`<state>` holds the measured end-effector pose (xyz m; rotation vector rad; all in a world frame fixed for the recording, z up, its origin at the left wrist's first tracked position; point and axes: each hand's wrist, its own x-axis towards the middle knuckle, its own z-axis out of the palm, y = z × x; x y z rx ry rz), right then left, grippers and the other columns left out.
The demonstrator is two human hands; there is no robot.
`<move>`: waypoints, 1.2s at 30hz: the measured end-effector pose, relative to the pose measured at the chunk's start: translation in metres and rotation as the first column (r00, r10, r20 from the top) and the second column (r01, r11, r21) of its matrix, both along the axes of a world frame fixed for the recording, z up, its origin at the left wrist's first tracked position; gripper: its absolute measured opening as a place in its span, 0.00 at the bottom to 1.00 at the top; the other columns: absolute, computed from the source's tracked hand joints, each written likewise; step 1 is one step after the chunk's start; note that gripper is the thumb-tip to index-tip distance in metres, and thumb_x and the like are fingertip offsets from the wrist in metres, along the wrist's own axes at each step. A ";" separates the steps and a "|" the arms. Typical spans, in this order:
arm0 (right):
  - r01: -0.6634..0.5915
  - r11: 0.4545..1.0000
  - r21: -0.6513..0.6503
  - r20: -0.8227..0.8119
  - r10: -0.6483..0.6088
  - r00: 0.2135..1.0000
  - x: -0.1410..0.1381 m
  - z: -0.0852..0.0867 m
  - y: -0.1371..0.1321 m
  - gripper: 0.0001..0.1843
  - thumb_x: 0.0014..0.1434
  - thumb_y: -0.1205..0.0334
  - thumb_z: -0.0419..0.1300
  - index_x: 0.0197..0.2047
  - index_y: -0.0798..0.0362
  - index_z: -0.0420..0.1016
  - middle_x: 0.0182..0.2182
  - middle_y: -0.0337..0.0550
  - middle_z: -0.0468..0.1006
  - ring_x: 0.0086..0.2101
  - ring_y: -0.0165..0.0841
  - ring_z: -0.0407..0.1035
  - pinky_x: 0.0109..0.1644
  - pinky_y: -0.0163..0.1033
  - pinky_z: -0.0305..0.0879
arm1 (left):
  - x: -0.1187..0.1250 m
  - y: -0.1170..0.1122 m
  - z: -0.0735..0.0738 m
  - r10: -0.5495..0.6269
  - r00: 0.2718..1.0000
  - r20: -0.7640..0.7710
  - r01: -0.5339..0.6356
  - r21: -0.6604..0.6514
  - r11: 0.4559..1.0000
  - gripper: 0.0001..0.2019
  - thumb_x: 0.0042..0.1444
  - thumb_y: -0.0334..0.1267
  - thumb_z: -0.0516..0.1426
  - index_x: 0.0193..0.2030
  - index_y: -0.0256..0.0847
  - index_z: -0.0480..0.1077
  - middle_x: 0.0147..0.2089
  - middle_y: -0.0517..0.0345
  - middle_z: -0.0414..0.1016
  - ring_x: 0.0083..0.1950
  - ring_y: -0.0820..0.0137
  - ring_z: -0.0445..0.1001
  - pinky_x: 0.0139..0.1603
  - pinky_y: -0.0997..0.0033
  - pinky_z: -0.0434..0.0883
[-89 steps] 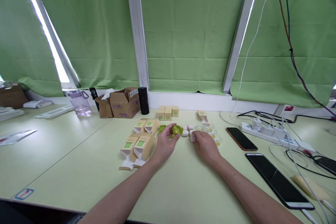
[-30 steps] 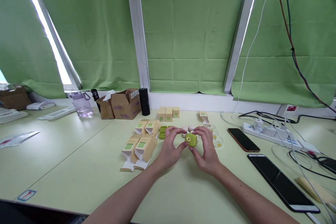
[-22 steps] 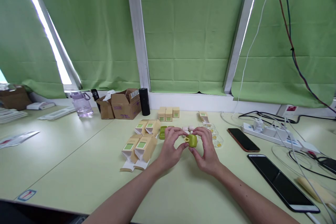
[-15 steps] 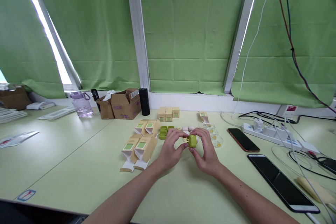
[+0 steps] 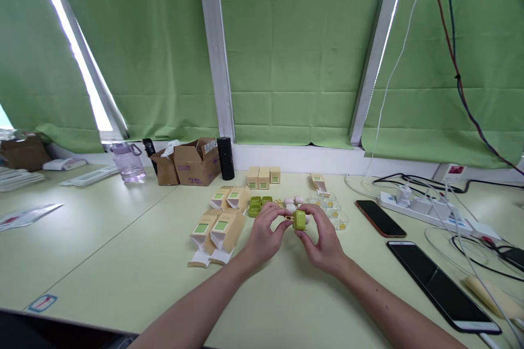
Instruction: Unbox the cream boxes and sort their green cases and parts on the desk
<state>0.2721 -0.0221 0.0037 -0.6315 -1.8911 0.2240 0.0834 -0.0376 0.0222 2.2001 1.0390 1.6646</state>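
Between the thumb and fingers of my right hand (image 5: 323, 240) is a small olive-green rounded case (image 5: 300, 220). My left hand (image 5: 266, 234) pinches the gold-coloured clip (image 5: 289, 218) at the case's left side. Both are held above the table, close together. Just behind my hands lie several green open cases (image 5: 255, 206), several small white rounded pieces (image 5: 298, 199) and some small gold-coloured clips (image 5: 279, 203), partly hidden by my fingers. Clear plastic packs (image 5: 338, 219) with yellow contents lie to the right of them.
Several opened cartons (image 5: 227, 229) lie left of my hands, with small closed boxes (image 5: 264, 177) behind. Brown cardboard boxes (image 5: 196, 162), a black cylinder (image 5: 225, 158) and a purple bottle (image 5: 128, 162) stand farther back. Two phones (image 5: 440, 283) and a power strip (image 5: 421, 210) with cables are at right.
The clip has turned slightly in my left fingers and shows less as a ring. The case is tilted a little; both hands stay nearly in place.
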 end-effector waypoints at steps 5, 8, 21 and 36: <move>-0.032 0.999 0.009 0.011 0.032 0.999 -0.001 -0.002 0.001 0.24 0.63 0.66 0.59 0.62 0.47 0.63 0.53 0.51 0.74 0.52 0.44 0.71 0.54 0.50 0.74 | 0.001 0.000 -0.003 0.013 0.999 0.029 -0.013 -0.008 1.000 0.04 0.64 0.31 0.60 0.40 0.42 0.76 0.38 0.54 0.78 0.43 0.64 0.76 0.46 0.64 0.73; -0.045 0.999 -0.001 0.009 0.045 0.999 -0.002 -0.003 0.001 0.24 0.63 0.66 0.59 0.62 0.47 0.63 0.52 0.52 0.74 0.51 0.44 0.72 0.50 0.50 0.75 | 0.002 0.000 -0.005 0.015 0.999 0.052 -0.014 -0.018 1.000 0.04 0.63 0.31 0.60 0.39 0.42 0.76 0.37 0.55 0.78 0.42 0.65 0.76 0.44 0.65 0.73; -0.077 0.996 -0.034 -0.002 0.077 0.997 -0.003 -0.003 0.001 0.22 0.65 0.65 0.59 0.62 0.47 0.65 0.51 0.52 0.75 0.48 0.43 0.73 0.49 0.50 0.76 | 0.002 0.002 -0.005 0.001 0.996 0.086 0.003 -0.043 0.999 0.05 0.62 0.30 0.61 0.37 0.41 0.78 0.35 0.56 0.77 0.39 0.66 0.76 0.42 0.66 0.74; -0.107 0.974 -0.198 -0.155 0.077 0.985 -0.004 0.002 0.003 0.20 0.70 0.56 0.57 0.64 0.41 0.71 0.57 0.50 0.70 0.56 0.42 0.71 0.55 0.50 0.76 | -0.004 0.001 0.000 0.015 1.000 0.012 -0.014 -0.046 0.999 0.20 0.59 0.33 0.65 0.58 0.45 0.74 0.49 0.50 0.79 0.53 0.59 0.71 0.51 0.56 0.73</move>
